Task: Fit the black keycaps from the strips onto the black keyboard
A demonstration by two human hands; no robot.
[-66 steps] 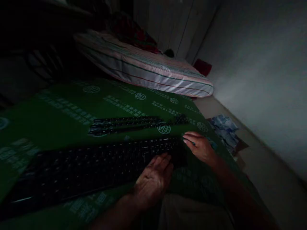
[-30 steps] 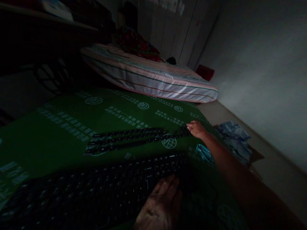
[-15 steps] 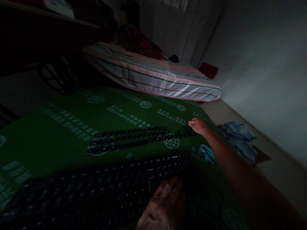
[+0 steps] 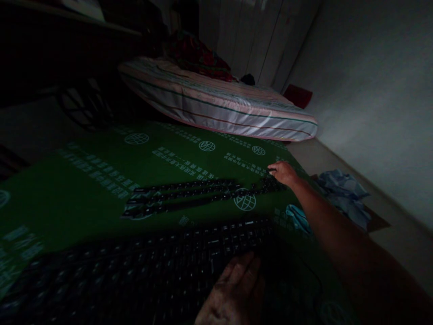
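A black keyboard [image 4: 135, 266] lies across the near part of the green board. On its right-hand part rests my left hand [image 4: 233, 289], fingers stretched forward and close together, with nothing seen in them. Farther off, my right hand [image 4: 283, 173] is closed in a pinch on a small black keycap [image 4: 271, 169]. It is just over the right end of several rows of loose black keycaps [image 4: 189, 192], which lie on the board beyond the keyboard. Dim light hides most key markings and the keyboard's near edge.
Printed white lettering and globe marks cover the green board [image 4: 84, 198]. A blue cloth [image 4: 298, 218] lies by my right forearm, and a dark cable [image 4: 313, 273] runs nearby. Beyond stands a bed with a striped mattress [image 4: 230, 108]. Crumpled fabric [image 4: 341, 189] is on the floor at right.
My right hand has lifted slightly, and the dark keycap shows more clearly in its pinch. My left hand stays on the keyboard. The whole view has shifted slightly.
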